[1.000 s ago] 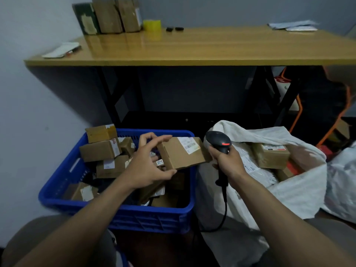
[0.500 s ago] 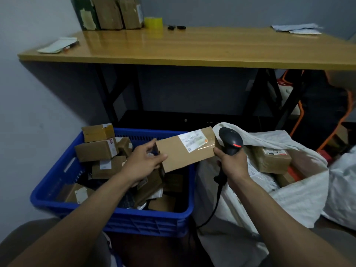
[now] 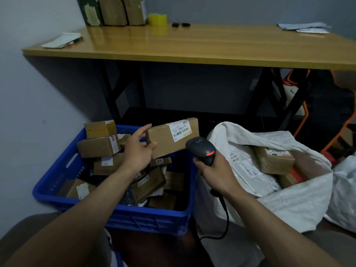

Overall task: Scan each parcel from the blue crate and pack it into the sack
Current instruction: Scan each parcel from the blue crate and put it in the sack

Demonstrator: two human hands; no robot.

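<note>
Label reads "507-P802 172" on the parcel (image 3: 172, 137) your left hand (image 3: 137, 151) pinches; right hand (image 3: 215, 170) fingers (image 3: 198, 164) wrap the scanner (image 3: 202, 149).

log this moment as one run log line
step: scan | left hand: holds parcel over blue crate, label showing | right hand: grips scanner beside parcel | sack: open, parcels inside

Before you stands a wooden table (image 3: 192, 45) on black cross-braced legs (image 3: 106, 87). A pale wall (image 3: 25, 97) lies to your left, a grey wall (image 3: 221, 8) behind the table; the light is dim.
</note>
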